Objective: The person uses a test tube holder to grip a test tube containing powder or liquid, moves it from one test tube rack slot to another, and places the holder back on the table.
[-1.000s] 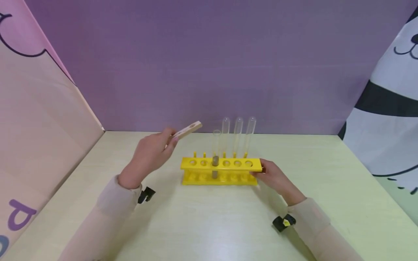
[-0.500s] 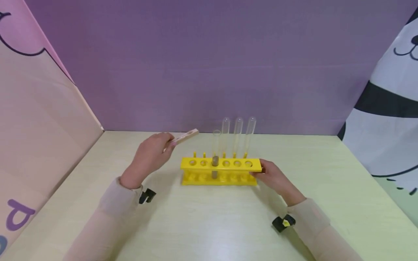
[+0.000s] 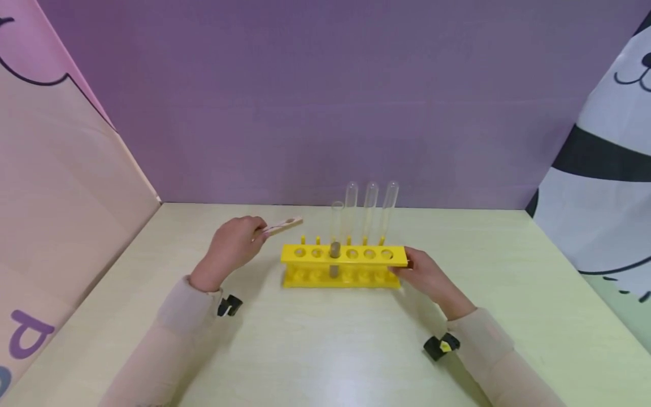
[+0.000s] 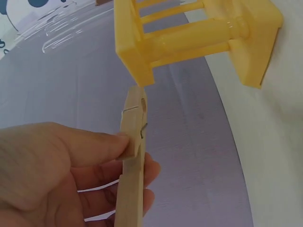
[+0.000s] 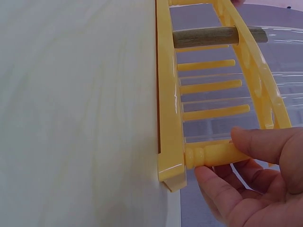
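Observation:
My left hand [image 3: 235,244] pinches a wooden test tube clamp [image 4: 134,127] between thumb and fingers, its tip left of the yellow test tube rack [image 3: 346,255]. A wire spring shows on the clamp in the left wrist view. With thumb and fingers round the rack's right end post [image 5: 215,153], my right hand [image 3: 426,276] steadies it on the table. One upright test tube [image 3: 334,250] with greyish-brown contents stands in a rack hole. Behind the holes, three clear test tubes [image 3: 370,198] sit upside down on pegs.
The rack stands on a pale wooden table [image 3: 315,350]. A purple backdrop [image 3: 325,102] rises behind it, with printed panels at left and right. Bare yellow pegs [image 3: 303,240] stick up at the rack's back left.
My left hand has lowered the clamp and drawn it slightly left, to a flatter tilt. The right hand and the rack stay where they were.

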Action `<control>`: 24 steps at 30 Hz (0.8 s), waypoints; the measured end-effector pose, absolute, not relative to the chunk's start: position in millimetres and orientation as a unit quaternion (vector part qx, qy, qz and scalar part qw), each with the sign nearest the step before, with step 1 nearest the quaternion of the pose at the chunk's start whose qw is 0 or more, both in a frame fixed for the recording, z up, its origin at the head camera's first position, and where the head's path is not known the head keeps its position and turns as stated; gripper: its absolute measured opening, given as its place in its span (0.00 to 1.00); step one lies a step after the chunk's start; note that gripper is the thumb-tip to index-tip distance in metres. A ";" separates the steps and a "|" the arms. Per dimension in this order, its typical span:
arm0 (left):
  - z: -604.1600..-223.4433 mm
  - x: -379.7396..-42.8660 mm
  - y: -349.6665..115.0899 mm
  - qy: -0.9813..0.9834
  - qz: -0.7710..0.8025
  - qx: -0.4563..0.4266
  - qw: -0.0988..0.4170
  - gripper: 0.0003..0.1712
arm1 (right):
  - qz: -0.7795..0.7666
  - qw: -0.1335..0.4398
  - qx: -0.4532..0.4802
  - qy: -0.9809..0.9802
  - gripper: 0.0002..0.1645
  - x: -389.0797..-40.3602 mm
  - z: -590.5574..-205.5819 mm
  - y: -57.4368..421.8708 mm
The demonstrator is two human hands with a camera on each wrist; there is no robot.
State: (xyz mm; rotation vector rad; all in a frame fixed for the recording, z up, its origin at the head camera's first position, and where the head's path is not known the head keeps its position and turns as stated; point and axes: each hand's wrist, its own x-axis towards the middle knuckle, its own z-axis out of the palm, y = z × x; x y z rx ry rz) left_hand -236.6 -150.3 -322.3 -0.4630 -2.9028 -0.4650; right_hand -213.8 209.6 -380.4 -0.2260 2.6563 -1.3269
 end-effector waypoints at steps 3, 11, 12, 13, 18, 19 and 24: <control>-326.1 -239.0 -150.4 -0.976 -0.151 -0.145 0.064 0.12 | -0.447 0.085 -0.072 0.888 0.24 -214.1 -380.8 209.5; -337.3 -243.7 -149.5 -0.985 -0.125 -0.120 0.016 0.11 | -0.448 0.081 -0.078 0.887 0.23 -214.4 -381.3 210.3; -339.0 -244.4 -149.2 -0.985 -0.123 -0.120 0.009 0.11 | -0.448 0.081 -0.080 0.887 0.23 -214.3 -381.2 210.5; -341.0 -245.0 -148.9 -0.985 -0.121 -0.121 0.002 0.10 | -0.449 0.079 -0.082 0.886 0.23 -214.3 -381.2 210.5; -352.5 -248.3 -146.6 -0.985 -0.110 -0.131 -0.017 0.08 | -0.447 0.078 -0.083 0.887 0.23 -213.8 -380.8 210.3; -355.0 -249.0 -146.1 -0.985 -0.108 -0.134 -0.019 0.07 | -0.446 0.078 -0.081 0.888 0.23 -213.8 -380.6 210.1; -364.5 -251.5 -142.1 -0.985 -0.093 -0.138 -0.038 0.07 | -0.441 0.077 -0.076 0.891 0.23 -213.1 -379.2 208.3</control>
